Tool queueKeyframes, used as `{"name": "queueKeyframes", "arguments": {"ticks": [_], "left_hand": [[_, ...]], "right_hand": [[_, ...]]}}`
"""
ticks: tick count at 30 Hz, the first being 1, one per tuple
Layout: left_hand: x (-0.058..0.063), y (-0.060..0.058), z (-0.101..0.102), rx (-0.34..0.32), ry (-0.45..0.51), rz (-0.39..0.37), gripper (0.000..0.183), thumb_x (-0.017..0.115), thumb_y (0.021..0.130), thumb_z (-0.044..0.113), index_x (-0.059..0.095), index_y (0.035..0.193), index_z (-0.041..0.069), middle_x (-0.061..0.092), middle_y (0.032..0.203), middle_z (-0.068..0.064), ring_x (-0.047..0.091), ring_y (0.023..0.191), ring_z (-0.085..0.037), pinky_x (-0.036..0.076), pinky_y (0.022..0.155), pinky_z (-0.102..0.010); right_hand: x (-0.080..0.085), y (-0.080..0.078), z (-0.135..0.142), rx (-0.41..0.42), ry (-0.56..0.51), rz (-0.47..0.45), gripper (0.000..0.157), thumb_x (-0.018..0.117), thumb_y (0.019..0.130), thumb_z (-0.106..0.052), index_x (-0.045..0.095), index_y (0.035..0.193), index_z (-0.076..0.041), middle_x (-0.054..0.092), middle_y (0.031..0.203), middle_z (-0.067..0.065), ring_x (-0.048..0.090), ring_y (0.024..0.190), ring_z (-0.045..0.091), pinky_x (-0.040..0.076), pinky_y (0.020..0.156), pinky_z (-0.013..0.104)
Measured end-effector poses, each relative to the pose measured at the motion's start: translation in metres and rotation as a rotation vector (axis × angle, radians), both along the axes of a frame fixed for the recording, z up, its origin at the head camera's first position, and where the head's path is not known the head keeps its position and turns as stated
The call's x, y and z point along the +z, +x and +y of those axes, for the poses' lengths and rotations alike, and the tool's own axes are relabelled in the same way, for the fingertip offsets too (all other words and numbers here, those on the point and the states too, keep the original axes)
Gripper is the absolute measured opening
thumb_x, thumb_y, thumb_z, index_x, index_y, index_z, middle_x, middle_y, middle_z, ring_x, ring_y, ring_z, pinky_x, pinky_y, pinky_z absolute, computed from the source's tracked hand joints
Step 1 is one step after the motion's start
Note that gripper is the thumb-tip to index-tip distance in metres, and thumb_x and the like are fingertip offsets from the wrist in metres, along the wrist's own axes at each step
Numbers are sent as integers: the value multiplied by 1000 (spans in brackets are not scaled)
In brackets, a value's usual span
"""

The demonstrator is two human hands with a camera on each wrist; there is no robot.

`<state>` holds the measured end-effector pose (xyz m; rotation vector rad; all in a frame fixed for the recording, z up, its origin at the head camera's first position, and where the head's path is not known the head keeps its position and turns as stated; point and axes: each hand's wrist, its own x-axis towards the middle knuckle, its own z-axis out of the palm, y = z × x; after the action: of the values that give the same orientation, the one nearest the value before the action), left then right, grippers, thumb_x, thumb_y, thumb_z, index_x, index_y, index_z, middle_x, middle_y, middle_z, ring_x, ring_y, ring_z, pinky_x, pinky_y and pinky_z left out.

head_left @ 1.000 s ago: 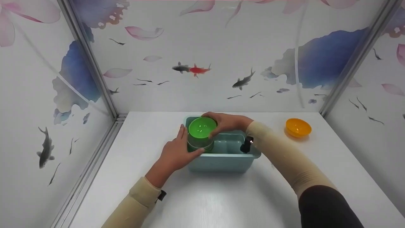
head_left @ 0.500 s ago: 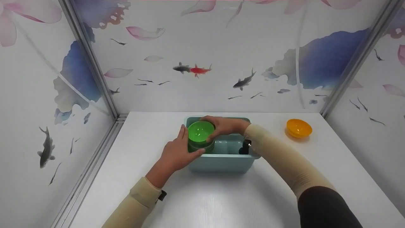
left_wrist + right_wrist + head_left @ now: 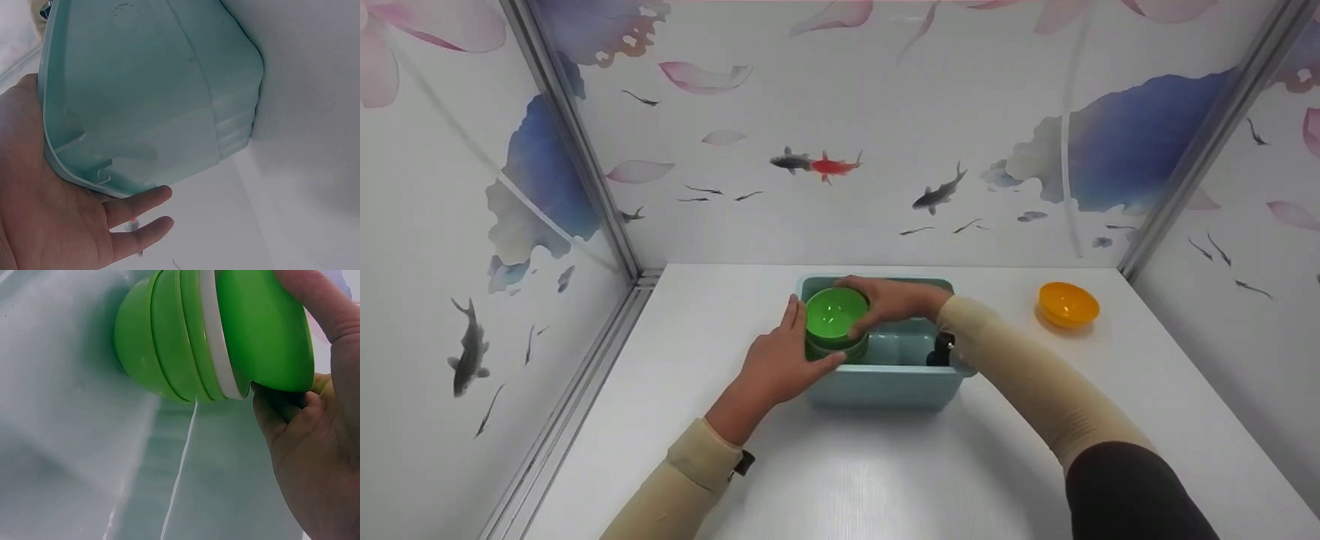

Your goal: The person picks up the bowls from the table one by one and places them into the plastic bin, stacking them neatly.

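Observation:
My right hand (image 3: 894, 298) grips a green bowl (image 3: 836, 313) by its rim, fingers behind and thumb at the near side. The bowl sits right at the top of a bowl stack (image 3: 163, 337) in the left part of a teal plastic bin (image 3: 885, 390). In the right wrist view the stack has several green bowls and a white bowl (image 3: 216, 337) on top, with the held bowl dipping into its mouth. My left hand (image 3: 780, 360) rests against the bin's front left corner, fingers extended along the side and thumb over the front rim.
An orange bowl (image 3: 1068, 304) stands on the white table (image 3: 840, 480), to the right of the bin. White panels (image 3: 840, 225) printed with fish and petals close off the back and both sides, with metal posts (image 3: 619, 225) at the corners.
My right hand has lowered the green bowl onto the stack, mostly in the first half second. The left hand and the bin stay in place.

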<state>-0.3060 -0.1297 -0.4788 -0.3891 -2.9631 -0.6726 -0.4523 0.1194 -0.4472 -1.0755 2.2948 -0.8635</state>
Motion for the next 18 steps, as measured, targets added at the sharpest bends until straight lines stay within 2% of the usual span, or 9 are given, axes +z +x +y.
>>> {"name": "queueKeyframes", "arguments": {"ticks": [7, 13, 18], "left_hand": [[0, 0, -1, -2, -11, 3, 123, 54, 96, 87, 18, 175, -1, 14, 184, -17, 69, 127, -42, 55, 103, -57], [2, 1, 0, 3, 0, -7, 120, 59, 98, 82, 19, 175, 0, 14, 184, -16, 69, 126, -44, 54, 104, -58], [2, 1, 1, 12, -3, -18, 120, 60, 98, 82, 18, 176, 1, 14, 184, -15, 67, 130, -44, 52, 108, -60]], "right_hand": [[-1, 1, -3, -16, 22, -7, 106, 96, 88, -46, 37, 172, -20, 57, 155, 0, 59, 135, 21, 48, 115, 46], [-2, 0, -4, 25, 26, 7, 100, 95, 90, -41, 39, 170, -18, 56, 156, 0, 58, 137, 21, 48, 116, 46], [-5, -1, -4, 44, 72, 27, 103, 95, 90, -42, 37, 172, -18, 52, 161, 2, 54, 143, 22, 43, 121, 47]]}}
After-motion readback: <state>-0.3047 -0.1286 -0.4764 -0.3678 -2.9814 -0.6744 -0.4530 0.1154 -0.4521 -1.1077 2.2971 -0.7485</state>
